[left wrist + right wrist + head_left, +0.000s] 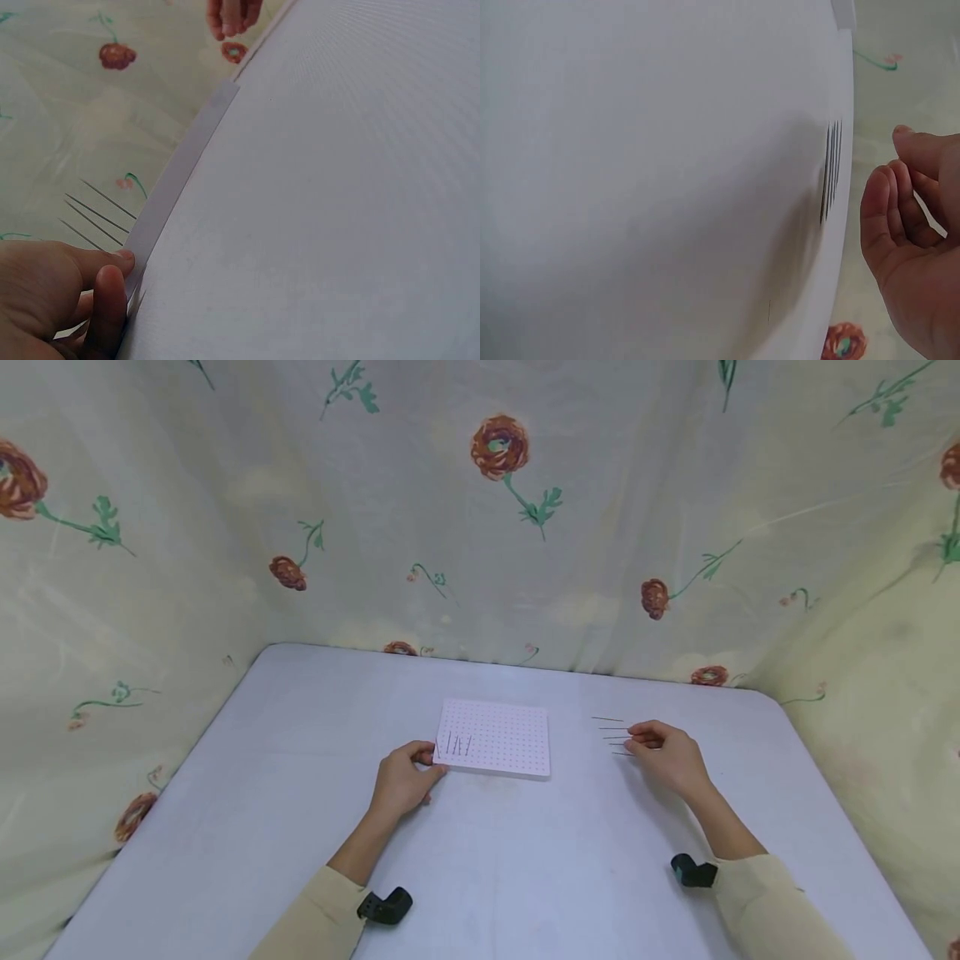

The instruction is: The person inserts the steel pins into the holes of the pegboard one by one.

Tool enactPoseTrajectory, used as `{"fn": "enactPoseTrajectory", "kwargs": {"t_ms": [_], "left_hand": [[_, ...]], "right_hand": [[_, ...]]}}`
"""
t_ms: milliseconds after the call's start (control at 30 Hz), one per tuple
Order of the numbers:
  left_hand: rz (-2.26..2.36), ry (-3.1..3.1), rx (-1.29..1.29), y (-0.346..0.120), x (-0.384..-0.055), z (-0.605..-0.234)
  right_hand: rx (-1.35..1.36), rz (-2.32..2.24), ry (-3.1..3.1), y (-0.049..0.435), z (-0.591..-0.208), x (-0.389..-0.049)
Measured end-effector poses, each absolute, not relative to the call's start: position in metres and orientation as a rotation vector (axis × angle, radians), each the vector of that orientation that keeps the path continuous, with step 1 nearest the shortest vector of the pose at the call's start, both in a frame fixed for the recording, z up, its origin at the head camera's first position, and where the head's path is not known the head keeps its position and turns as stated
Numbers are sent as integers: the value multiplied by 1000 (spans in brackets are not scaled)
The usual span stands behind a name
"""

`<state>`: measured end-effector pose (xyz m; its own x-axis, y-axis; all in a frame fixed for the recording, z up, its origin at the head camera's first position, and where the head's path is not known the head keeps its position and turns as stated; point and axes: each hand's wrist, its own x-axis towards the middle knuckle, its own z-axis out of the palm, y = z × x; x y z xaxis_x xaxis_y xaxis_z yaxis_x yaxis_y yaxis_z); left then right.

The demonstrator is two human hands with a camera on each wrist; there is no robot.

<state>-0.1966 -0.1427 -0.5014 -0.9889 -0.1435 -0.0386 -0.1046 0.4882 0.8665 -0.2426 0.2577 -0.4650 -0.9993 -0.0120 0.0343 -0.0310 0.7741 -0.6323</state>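
A white board with rows of small holes [498,739] lies on the table. Several thin dark needle-like rods [459,744] stand in its left part; in the left wrist view, the rods [97,212] rise beyond the board's edge [184,172]. My left hand [405,779] holds the board's near left corner between thumb and fingers. Off to the right, several loose rods [613,737] lie roughly parallel on the table. My right hand [667,758] is over their right ends; in the right wrist view, the hand [915,217] has thumb and fingertips apart, nothing visible between them.
The white-covered table [495,860] meets a flower-patterned curtain [420,510] at the back and sides. A dark device sits at the left wrist [386,907], another at the right wrist [693,871]. One small dark line [769,311] shows on the tabletop in the right wrist view.
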Motion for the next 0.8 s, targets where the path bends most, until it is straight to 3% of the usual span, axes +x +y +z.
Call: {"fn": "enactPoseTrajectory", "kwargs": {"t_ms": [367,800], "left_hand": [[-1549,-2685,233,-142,-196,-501],[-1540,-2687,242,-141,-195,-501]], "right_hand": [[-23,958,-3061,290,-470,-237],[-44,857,-3115,292,-482,-233]]}}
